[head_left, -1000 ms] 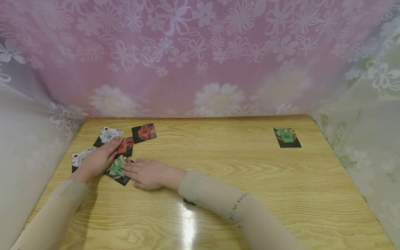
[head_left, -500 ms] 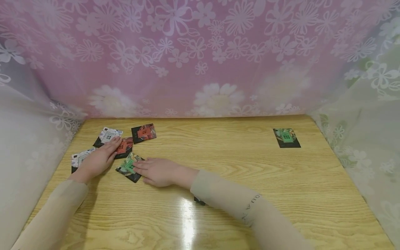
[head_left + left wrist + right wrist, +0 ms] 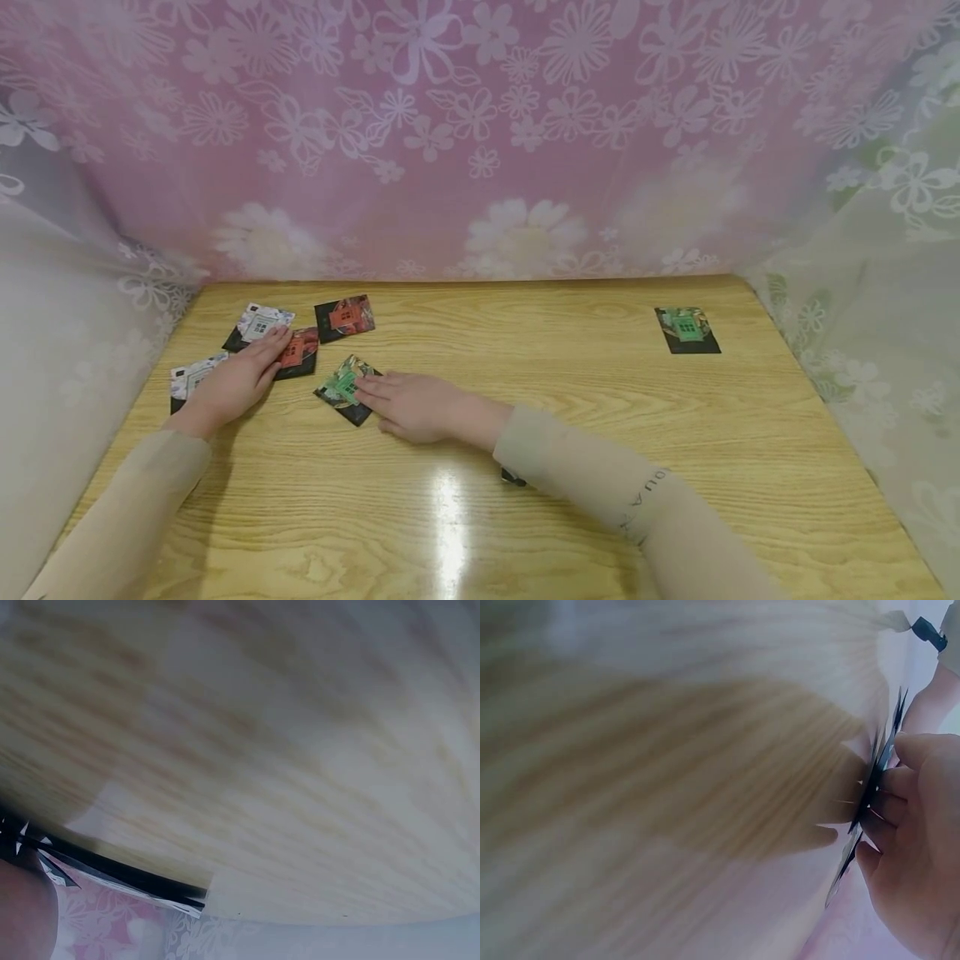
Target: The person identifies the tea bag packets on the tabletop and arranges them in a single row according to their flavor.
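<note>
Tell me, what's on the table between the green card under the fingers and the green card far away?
Nothing: in the head view, only bare wooden table lies between the near green card and the far green card.

Your head camera looks down over the whole desk (image 3: 570, 367). Both wrist cameras skim close along it; the right shares the green packet (image 3: 866, 802) under your fingers.

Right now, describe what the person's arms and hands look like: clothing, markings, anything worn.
Both arms wear long, close-fitting beige sleeves that end at the wrists. The right sleeve carries dark printed lettering across the forearm, too small to read in full; the left sleeve shows no marking. The left hand and right hand are bare, with no gloves, rings or watch visible. A small dark item peeks from beneath the right forearm.
</note>
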{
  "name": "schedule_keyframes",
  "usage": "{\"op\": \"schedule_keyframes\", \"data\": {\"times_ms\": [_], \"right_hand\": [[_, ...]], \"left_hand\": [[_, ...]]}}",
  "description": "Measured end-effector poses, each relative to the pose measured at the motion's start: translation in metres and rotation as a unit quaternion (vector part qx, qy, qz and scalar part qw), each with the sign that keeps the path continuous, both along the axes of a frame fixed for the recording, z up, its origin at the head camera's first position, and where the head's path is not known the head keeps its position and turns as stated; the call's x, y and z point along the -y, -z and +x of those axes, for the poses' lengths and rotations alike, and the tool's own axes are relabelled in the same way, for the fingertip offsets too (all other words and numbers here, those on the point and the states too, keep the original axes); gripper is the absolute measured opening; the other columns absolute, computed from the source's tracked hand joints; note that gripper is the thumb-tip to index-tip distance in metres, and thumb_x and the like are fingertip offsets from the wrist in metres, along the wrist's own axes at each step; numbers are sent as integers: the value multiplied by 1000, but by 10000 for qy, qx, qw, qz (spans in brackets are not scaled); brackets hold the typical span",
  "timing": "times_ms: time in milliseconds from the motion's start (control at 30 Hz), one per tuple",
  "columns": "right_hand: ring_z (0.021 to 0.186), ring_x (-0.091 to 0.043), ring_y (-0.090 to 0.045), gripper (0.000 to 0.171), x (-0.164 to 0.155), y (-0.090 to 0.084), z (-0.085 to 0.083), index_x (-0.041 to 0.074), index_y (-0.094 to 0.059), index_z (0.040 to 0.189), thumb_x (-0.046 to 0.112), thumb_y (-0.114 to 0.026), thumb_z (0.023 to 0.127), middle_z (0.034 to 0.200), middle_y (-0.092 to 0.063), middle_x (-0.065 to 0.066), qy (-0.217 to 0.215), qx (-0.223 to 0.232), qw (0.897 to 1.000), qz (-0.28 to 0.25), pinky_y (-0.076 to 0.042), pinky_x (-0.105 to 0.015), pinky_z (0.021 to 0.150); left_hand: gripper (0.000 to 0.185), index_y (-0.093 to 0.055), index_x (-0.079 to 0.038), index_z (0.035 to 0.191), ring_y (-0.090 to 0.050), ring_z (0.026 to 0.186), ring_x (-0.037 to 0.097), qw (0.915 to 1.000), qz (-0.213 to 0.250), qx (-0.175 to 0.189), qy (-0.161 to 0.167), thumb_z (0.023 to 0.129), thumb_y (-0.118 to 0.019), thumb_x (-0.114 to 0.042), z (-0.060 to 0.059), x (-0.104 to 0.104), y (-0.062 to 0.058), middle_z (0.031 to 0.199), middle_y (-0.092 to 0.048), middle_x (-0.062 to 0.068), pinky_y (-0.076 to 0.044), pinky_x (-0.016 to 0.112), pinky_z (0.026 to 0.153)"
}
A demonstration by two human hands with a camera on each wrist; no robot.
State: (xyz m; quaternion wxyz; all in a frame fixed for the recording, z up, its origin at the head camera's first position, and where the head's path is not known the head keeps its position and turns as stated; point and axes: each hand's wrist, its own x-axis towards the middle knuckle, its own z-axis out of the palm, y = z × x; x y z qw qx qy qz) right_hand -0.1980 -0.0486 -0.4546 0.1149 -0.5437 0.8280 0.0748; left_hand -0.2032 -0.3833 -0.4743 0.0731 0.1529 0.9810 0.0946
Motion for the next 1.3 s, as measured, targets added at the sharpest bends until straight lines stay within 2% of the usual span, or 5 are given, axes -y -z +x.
{"op": "schedule_keyframes", "data": {"times_ms": [367, 667, 900, 1300], "right_hand": [[167, -19, -15, 64, -40, 5, -8, 10, -19, 171, 40, -38, 117, 180, -13, -6, 208, 47, 9995, -226, -13, -35, 138], [167, -21, -18, 65, -72, 4, -13, 7, -22, 170, 38, -41, 116, 179, -16, -8, 555, 185, 9972, -468, -16, -37, 138], [166, -26, -22, 65, -103, 7, -20, 4, -25, 169, 36, -43, 116, 178, -20, -12, 716, 102, 9948, -722, -20, -42, 138], [164, -32, -27, 65, -156, 8, -21, 0, -30, 167, 34, -48, 114, 176, -24, -16, 1141, 92, 9892, -919, -24, -47, 136]], "left_hand": [[61, -24, -2, 169, -22, 161, 47, 10000, 0, 2, -7, 114, -47, -19, 1, 0, 1, 176, -21, 22, -27, 69, 127], [61, -24, -3, 169, -22, 162, 47, 10000, 10, -17, -2, 114, -47, -19, 2, -1, 0, 176, -20, 22, -27, 70, 127], [62, -23, -2, 169, -22, 162, 47, 10000, 15, -13, -5, 114, -47, -19, 2, -1, -1, 176, -20, 22, -27, 70, 127], [61, -23, -2, 169, -22, 161, 48, 10000, 27, -11, 27, 114, -45, -17, 3, -2, -3, 176, -20, 23, -27, 70, 126]]}}
